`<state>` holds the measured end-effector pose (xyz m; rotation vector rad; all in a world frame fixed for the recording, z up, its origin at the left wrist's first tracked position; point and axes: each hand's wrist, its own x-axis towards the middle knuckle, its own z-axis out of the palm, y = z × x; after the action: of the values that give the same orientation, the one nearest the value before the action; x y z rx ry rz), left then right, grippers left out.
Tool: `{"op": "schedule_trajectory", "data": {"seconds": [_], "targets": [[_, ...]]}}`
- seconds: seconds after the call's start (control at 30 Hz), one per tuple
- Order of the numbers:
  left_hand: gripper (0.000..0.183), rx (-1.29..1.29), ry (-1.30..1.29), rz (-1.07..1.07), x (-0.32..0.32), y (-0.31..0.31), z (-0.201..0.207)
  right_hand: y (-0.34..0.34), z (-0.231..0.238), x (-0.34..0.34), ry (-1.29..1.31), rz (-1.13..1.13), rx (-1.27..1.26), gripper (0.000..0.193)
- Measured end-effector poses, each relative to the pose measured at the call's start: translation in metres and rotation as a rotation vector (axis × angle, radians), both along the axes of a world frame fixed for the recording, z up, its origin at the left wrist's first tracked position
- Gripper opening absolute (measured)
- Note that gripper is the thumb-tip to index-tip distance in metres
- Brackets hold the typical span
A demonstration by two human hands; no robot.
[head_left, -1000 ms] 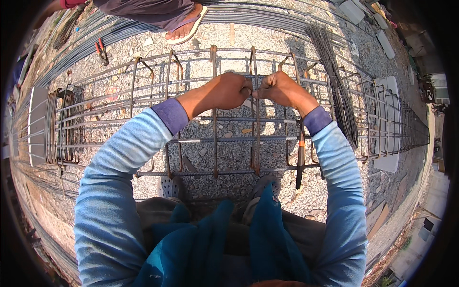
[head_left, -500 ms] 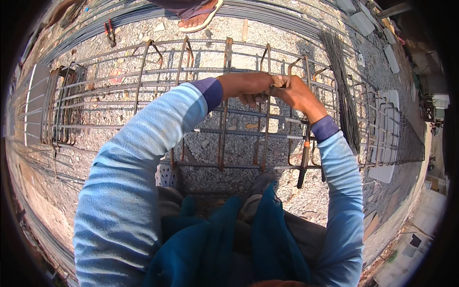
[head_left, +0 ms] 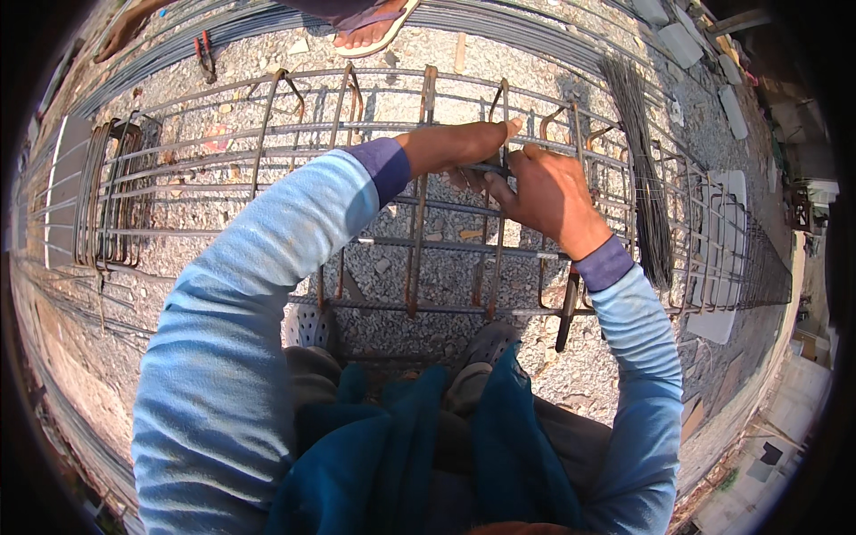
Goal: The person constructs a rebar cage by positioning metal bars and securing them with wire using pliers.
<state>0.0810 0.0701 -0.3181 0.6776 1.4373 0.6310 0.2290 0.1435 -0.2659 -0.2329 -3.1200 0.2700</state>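
Observation:
A rebar cage (head_left: 481, 311) of long bars and square stirrups lies across in front of me. My left hand (head_left: 464, 150) is closed at a long bar beside a stirrup right of the cage's middle, thumb stretched along the top. What its fingers hold is mostly hidden. Just to the right, my right hand (head_left: 551, 194) is bent inward, thumb and forefinger pressed together near the left fingers. Whatever it pinches is too small to tell. A dark-handled tool (head_left: 567, 312) hangs on the cage below my right wrist. To the right, a bundle of thin tie wire (head_left: 644, 178) lies over the bars.
Red-handled pliers (head_left: 205, 57) lie on the gravel (head_left: 383, 267) beyond the cage. Another person's sandalled foot (head_left: 374, 34) stands at the far side, near long loose bars (head_left: 508, 27). Stacked stirrups (head_left: 114, 196) are at the left end, a white board (head_left: 720, 267) at the right.
My hands have come apart slightly. The right hand has turned and moved a little down, its back now facing up; the left thumb is now raised. The cage has hardly shifted.

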Motion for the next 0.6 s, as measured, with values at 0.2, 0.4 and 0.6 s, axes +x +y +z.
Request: {"op": "schedule_trajectory", "data": {"seconds": [0.2, 0.4, 0.6], "targets": [[0.051, 0.636, 0.769, -0.332, -0.001, -0.015, -0.029, 0.021, -0.003, -0.001, -0.033, -0.170, -0.169, 0.028], [0.033, 0.545, 0.828, -0.280, 0.005, -0.027, -0.008, 0.022, 0.028, 0.012, -0.113, -0.117, -0.226, 0.019], [0.035, 0.579, 0.735, -0.274, -0.004, -0.029, -0.020, -0.012, 0.029, -0.012, -0.091, 0.367, 0.140, 0.005]]}}
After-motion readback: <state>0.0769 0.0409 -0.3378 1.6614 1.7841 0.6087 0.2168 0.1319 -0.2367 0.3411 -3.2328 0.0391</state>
